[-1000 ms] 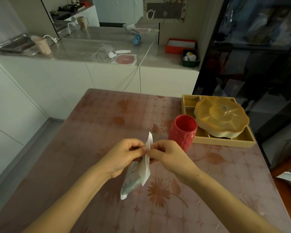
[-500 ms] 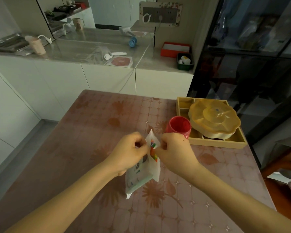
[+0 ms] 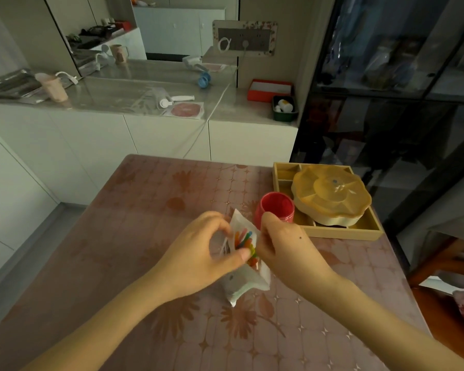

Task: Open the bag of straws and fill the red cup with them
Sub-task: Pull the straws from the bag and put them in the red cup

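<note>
Above the table I hold a white plastic bag of straws (image 3: 243, 281), its top pulled open. Coloured straws (image 3: 244, 241) show inside the mouth. My left hand (image 3: 198, 253) pinches the bag's left flap, with the thumb lying across the opening. On the other side, my right hand (image 3: 287, 250) grips the right flap. The red cup (image 3: 275, 207) stands upright and empty on the table just behind my right hand, not touching the bag.
A yellow wooden tray (image 3: 340, 232) with a flower-shaped yellow lidded dish (image 3: 331, 198) sits right of the cup. The table (image 3: 150, 210) has a pink flowered cover. A white counter (image 3: 145, 95) with small items stands behind; a dark glass cabinet (image 3: 402, 76) is at right.
The bag's top was pinched flat between both hands; the two sides have been pulled apart, so coloured straws show. My view has shifted closer and a little lower.
</note>
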`<action>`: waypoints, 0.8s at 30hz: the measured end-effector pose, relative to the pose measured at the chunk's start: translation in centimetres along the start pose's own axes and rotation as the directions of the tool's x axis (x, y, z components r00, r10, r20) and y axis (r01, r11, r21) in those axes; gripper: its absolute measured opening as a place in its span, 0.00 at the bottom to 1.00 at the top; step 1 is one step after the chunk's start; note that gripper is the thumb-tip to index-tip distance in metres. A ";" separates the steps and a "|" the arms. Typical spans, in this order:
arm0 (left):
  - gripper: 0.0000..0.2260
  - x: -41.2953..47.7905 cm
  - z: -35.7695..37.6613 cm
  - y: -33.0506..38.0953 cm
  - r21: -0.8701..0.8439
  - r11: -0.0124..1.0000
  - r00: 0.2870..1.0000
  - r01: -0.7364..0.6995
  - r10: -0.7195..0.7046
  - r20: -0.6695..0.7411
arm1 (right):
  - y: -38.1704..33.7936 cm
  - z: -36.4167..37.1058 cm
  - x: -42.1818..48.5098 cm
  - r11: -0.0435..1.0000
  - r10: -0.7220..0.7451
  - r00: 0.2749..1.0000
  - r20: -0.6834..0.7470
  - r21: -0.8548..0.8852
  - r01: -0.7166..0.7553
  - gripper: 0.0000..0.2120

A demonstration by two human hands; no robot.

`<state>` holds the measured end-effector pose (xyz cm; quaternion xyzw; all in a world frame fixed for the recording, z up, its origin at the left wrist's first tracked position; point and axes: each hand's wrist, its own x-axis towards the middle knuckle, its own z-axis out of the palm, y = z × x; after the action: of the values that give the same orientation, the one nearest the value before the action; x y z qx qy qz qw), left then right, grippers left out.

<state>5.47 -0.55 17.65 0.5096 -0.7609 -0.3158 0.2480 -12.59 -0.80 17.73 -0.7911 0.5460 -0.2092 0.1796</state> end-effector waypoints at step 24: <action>0.30 2.4 8.3 -5.7 -0.446 0.895 0.988 0.012 -0.078 -0.130 | 3.5 -1.9 1.5 0.867 0.178 0.980 -0.090 0.486 -0.113 0.06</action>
<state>2.33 -2.51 7.96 0.4787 -0.6367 -0.4492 0.4046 -15.89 -3.50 17.74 -0.6631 0.5460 -0.3753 0.3483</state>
